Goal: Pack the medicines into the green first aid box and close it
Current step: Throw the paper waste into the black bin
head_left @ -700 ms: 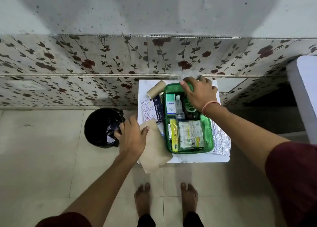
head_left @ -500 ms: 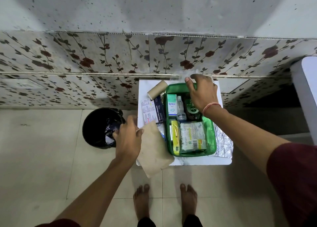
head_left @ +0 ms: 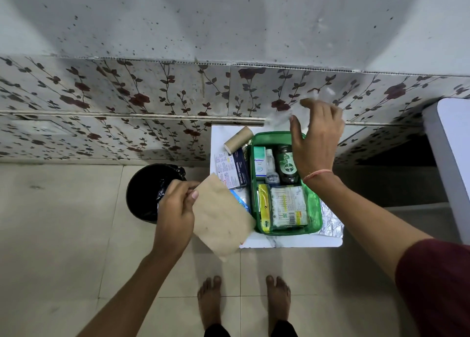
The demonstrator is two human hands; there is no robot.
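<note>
The green first aid box (head_left: pixel 314 210) lies open on the counter (head_left: pixel 292 242), long axis running away from the person. The right hand (head_left: pixel 316 143), pinching something clear and blurred, hovers over its far end; the left hand (head_left: pixel 175 209) pinches a brown paper (head_left: pixel 222 217) beside it.

Small white table (head_left: pixel 292 242) against floral wall tiles. Directly on it: open green first aid box (head_left: pixel 314 209), cardboard tube (head_left: pixel 237 139) at far left corner, medicated dressings box (head_left: pixel 232 170), blue packet (head_left: pixel 240 200), foil sheet (head_left: pixel 332 222) under box's right edge.
</note>
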